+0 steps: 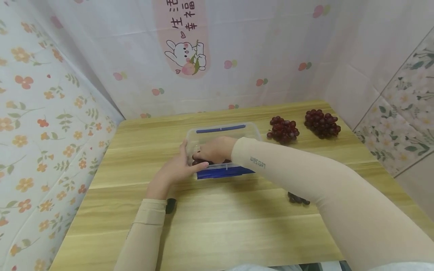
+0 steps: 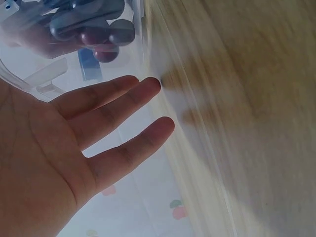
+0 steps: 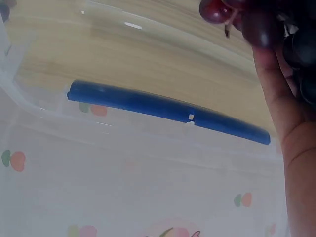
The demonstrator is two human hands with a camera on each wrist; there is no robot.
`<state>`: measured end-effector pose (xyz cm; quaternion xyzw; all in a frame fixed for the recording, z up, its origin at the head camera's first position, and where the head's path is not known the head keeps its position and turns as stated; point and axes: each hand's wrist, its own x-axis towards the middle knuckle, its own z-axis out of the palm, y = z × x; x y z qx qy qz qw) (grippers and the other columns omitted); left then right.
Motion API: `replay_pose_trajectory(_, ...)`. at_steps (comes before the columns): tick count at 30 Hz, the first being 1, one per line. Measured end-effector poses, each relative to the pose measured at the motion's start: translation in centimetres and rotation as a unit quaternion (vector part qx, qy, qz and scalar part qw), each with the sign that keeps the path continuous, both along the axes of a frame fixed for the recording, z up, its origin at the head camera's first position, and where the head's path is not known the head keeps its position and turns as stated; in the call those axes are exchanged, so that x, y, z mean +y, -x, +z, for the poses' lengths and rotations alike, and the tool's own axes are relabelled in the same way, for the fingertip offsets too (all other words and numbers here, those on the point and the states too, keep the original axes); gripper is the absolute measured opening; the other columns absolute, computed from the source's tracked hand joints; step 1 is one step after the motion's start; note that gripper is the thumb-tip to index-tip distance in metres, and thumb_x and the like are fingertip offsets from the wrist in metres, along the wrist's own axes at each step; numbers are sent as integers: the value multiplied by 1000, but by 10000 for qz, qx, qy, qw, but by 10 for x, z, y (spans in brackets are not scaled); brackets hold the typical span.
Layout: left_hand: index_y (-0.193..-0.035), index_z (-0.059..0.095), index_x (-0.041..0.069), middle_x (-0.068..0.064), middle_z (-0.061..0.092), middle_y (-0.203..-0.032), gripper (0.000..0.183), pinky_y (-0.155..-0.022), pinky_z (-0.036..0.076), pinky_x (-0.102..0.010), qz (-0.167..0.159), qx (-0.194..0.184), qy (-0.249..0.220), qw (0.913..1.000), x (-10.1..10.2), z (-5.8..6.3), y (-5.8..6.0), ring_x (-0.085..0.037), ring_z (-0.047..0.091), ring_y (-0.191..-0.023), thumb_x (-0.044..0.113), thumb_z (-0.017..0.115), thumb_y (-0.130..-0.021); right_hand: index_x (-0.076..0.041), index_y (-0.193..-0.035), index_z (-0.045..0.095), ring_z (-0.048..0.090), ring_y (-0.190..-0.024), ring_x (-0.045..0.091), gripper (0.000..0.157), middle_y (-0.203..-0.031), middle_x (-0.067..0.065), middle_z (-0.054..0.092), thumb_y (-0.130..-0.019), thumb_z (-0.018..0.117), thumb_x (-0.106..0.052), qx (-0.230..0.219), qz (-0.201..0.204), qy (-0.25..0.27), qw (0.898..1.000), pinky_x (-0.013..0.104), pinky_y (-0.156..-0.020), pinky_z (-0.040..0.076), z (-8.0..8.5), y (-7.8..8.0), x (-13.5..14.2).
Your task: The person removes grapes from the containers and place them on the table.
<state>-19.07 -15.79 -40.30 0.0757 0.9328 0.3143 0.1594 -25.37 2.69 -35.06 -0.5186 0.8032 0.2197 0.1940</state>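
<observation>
A clear plastic container (image 1: 255,130) with blue clasp flaps stands on the table. My right hand (image 1: 217,148) reaches down inside it, holding a bunch of dark red grapes (image 1: 203,162). In the right wrist view those grapes (image 3: 263,27) lie against the fingers, and the far blue flap (image 3: 168,113) hangs outward. My left hand (image 1: 178,165) is at the container's left side, its thumb along the near left corner. The left wrist view shows three fingers (image 2: 131,150) of that hand extended and apart, outside the clear wall. Grapes (image 2: 94,37) show through the plastic there.
Two bunches of red grapes, one nearer (image 1: 283,130) and one farther right (image 1: 322,123), lie at the table's back right. More dark grapes (image 1: 297,198) show beside my right forearm. Printed curtains (image 1: 217,82) border the wooden table (image 1: 142,143).
</observation>
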Motion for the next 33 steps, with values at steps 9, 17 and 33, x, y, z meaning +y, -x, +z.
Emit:
replay_pose_trajectory(9,-169,-21,16,-28,60,-147,141,-114,50,-57,-51,44,15,10000,0,1,1,-39,66,-130,91,61,-82,-20,-144,59,66,-102,17,42,-122,3,70,-104,68,-11,-439,-116,379,9982,34,-103,58,-2,12,-4)
replay_pose_trajectory(17,-169,-21,17,-28,38,-168,144,-122,41,-61,38,-70,-104,9999,-2,-1,2,-43,52,-148,92,63,-79,-16,-132,62,62,-98,17,38,-116,5,71,-96,75,-16,-530,-180,348,9978,36,-99,59,5,16,-8)
replay_pose_trajectory(33,-169,-21,19,-27,25,-174,144,-126,36,-63,50,-139,-57,9999,-2,-1,1,-45,41,-155,93,62,-79,-14,-127,63,60,-95,16,32,-116,4,70,-98,75,-18,-384,-161,356,9985,35,-97,59,16,6,-4)
